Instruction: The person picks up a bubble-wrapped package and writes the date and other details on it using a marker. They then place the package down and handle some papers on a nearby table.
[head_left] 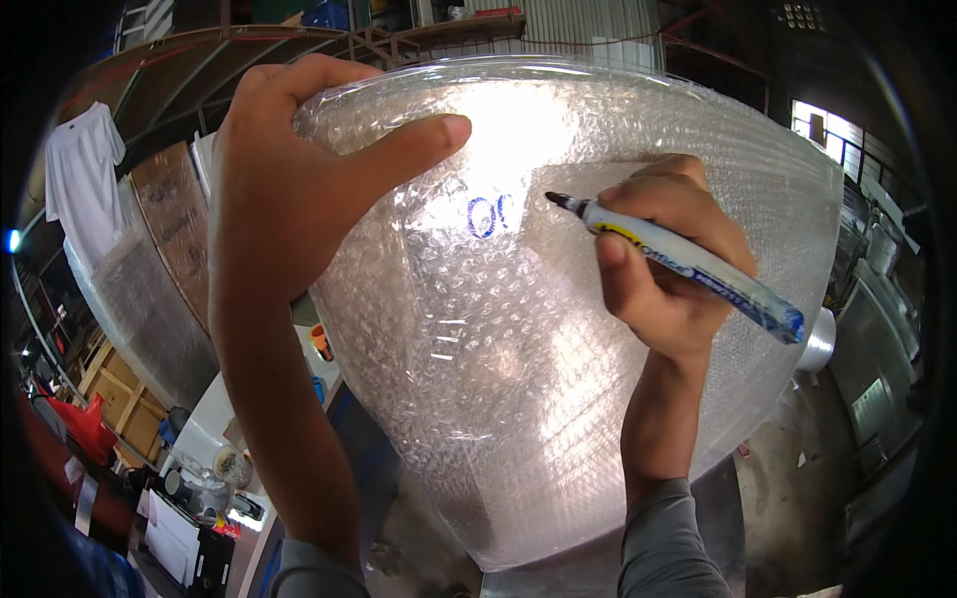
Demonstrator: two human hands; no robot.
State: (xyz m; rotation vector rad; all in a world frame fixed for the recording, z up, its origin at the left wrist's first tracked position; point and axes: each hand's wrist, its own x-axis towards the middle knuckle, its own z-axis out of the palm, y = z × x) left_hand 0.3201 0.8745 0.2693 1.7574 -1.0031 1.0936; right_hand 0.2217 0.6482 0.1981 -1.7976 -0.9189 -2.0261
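Note:
A large object wrapped in clear bubble wrap (478,369) fills the middle of the view, with glare across its upper face. My left hand (289,184) grips its upper left edge, the thumb lying on the front and the fingers reaching over the rim. In my right hand (678,249) is a marker (743,291) with a white barrel and blue end, held like a pen. Its dark uncapped tip points left, just right of some blue handwritten marks (483,216); whether it touches the wrap I cannot tell.
At lower left, a white table (209,404) carries tape rolls and a clipboard (171,538) with paper. A white shirt (85,159) hangs at far left, near a cardboard panel (169,214). A shiny roll (819,339) shows beside the wrapped object's right edge.

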